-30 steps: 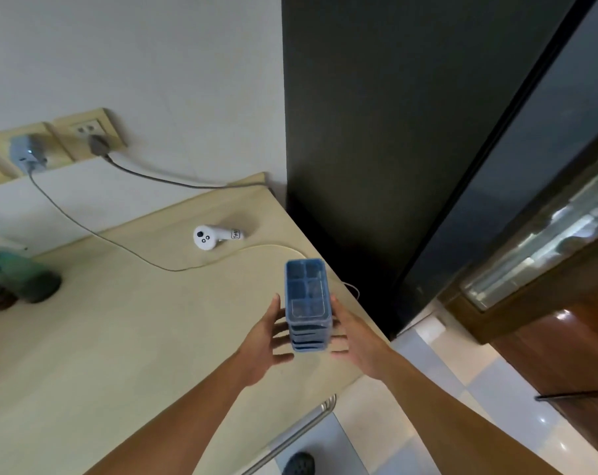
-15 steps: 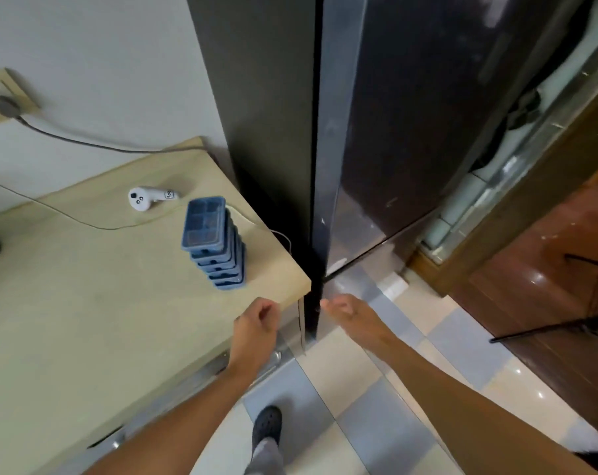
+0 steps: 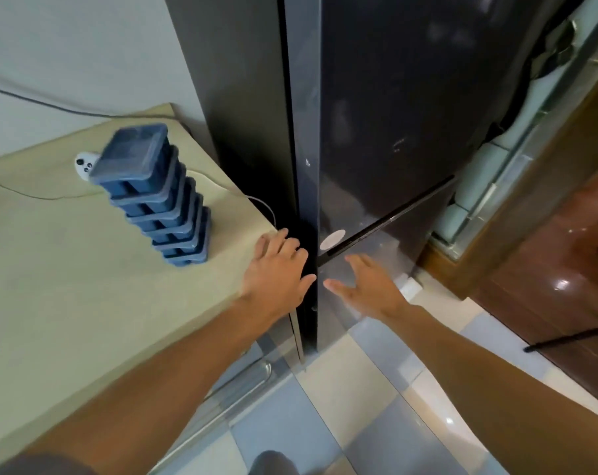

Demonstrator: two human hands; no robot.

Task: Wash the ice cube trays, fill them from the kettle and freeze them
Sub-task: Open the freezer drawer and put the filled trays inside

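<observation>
A tall stack of several blue lidded ice cube trays (image 3: 160, 197) stands on the beige counter (image 3: 68, 286) near its right corner, untouched by either hand. The dark fridge (image 3: 376, 132) rises just right of the counter, with a seam between its upper and lower doors (image 3: 386, 221). My left hand (image 3: 277, 272) is open, fingers spread, at the counter corner against the fridge's left front edge. My right hand (image 3: 362, 286) is open too, palm toward the lower fridge door just below the seam. Neither hand holds anything.
A small white device (image 3: 83, 166) lies behind the stack with thin cables (image 3: 253, 200) trailing across the counter. A metal bar handle (image 3: 242, 382) runs under the counter edge. The floor is tiled (image 3: 376, 406), with dark wood flooring (image 3: 547, 269) at right. My foot (image 3: 273, 462) shows at the bottom.
Both hands let go of the tray stack, which now stands on the counter. They moved right and forward to the fridge's front edge, and the view closed in on the fridge.
</observation>
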